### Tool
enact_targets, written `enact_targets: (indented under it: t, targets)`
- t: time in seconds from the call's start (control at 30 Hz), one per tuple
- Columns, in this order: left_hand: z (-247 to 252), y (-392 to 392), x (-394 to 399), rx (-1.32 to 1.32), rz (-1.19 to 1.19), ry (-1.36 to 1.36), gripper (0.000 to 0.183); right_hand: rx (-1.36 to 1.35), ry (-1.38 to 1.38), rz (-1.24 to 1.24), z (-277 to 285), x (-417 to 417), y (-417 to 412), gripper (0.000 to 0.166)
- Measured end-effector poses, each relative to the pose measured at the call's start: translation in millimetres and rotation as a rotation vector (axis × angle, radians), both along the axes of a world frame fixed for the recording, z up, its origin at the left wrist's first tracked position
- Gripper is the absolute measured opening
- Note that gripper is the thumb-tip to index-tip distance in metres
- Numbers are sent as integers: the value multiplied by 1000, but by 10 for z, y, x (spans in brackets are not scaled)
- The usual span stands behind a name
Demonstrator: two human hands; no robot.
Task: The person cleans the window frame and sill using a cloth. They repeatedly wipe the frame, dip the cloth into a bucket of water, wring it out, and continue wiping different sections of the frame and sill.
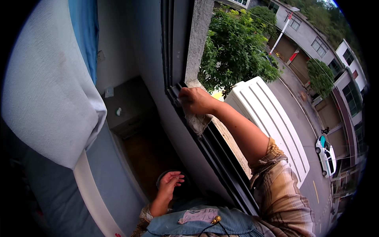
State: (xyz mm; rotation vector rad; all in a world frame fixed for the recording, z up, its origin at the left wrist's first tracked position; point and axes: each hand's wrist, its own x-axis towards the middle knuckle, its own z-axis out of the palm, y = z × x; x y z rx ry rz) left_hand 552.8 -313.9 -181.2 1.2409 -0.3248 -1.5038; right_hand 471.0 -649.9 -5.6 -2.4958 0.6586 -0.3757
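My right hand (194, 100) presses a greyish cleaning cloth (197, 123) into the corner of a dark metal window frame's sliding track (226, 171). Part of the cloth is hidden under my fingers, and its loose end hangs over the rails. That arm reaches across the stone outer sill (232, 148). Low in front of my body, my left hand (171, 182) is raised with fingers apart and nothing in it. Behind it, partly covered, is a dark round object (161, 177), perhaps a bucket.
Left of the window stand a grey bedside cabinet (130, 103) and a padded headboard-like panel under pale fabric (50, 89). A blue curtain (86, 35) hangs behind. Outside are a leafy tree (234, 47), a white ribbed box roof (269, 124), and a street with a parked car (325, 157).
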Motion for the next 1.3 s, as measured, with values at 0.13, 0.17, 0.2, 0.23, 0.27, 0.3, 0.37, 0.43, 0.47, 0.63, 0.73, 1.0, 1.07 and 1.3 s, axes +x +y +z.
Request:
enact_targets:
  t: [0.13,0.17,0.2,0.23,0.27,0.3,0.37,0.43,0.47,0.63,0.73,1.0,1.07,1.3]
  targets:
    - [-62,-11,-6,-21,3,-5,20,311,-44,-39,6,-81,-158,28]
    - [-68,-24,-24,-11,-6,2,20,238,-53,-48,-27,-96,-185,27]
    - [-68,-22,-26,0,-7,5,20,168,-17,-39,-24,-57,-185,27]
    - [-66,-24,-26,11,-9,7,20,98,18,-31,-24,-5,-182,27]
    - [-59,-33,-34,11,-9,9,20,28,53,-23,-24,46,-179,28]
    - [-48,-32,-46,12,-10,11,21,-14,65,-62,-43,87,-167,28]
    - [-40,-23,-42,16,-8,6,21,-97,87,-139,-90,171,-124,28]
    - [-59,-30,-40,20,-5,-3,21,-156,47,-199,-100,248,-64,21]
    - [-70,-32,-34,23,-2,-6,22,-193,-45,-198,-120,269,-26,20]
    - [-77,-59,-21,32,-7,-3,22,-371,-56,-146,-251,444,23,19]
    - [-32,-72,-25,23,-11,5,22,-384,-49,-76,-267,349,-10,18]
    - [-85,-68,-38,37,-30,3,22,-328,42,-78,-164,162,-5,22]
    - [-78,-68,-33,33,-29,-2,22,-403,87,-82,-216,310,-63,22]
    - [-113,-28,-38,46,-21,-9,22,-367,90,-133,51,392,102,14]
